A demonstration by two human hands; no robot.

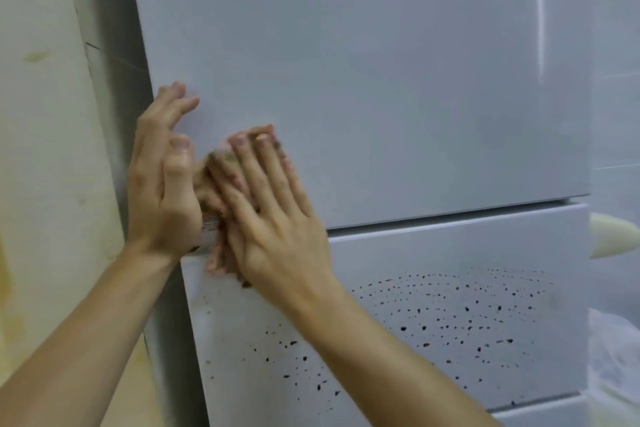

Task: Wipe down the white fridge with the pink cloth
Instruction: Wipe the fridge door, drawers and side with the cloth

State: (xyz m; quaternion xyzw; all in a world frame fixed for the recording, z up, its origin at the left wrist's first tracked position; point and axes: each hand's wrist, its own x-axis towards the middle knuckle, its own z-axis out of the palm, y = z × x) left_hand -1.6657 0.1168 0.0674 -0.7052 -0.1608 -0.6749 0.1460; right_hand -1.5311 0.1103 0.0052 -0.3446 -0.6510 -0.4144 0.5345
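Two bare forearms rise from the bottom of the frame toward the fridge, which fills most of the view. The right hand, just left of centre, lies flat with its fingers spread wide, pressing the cloth against the lower left corner of the upper door. Only scraps of the cloth show between and beneath the fingers and at the heel of the hand; it looks dull pink and is blurred, with brownish smudges. The left hand, at centre left, rests at the fridge's left edge with its fingers loosely curled and apart, gripping nothing that can be made out; a small printed label shows just beside its wrist. The upper door is glossy white and looks clean, with a bright vertical glint near the upper right. Below the seam between the doors, the lower door is white too but spattered with many small dark specks, spread in an arc across the lower centre and right. A stained cream wall fills the left side.
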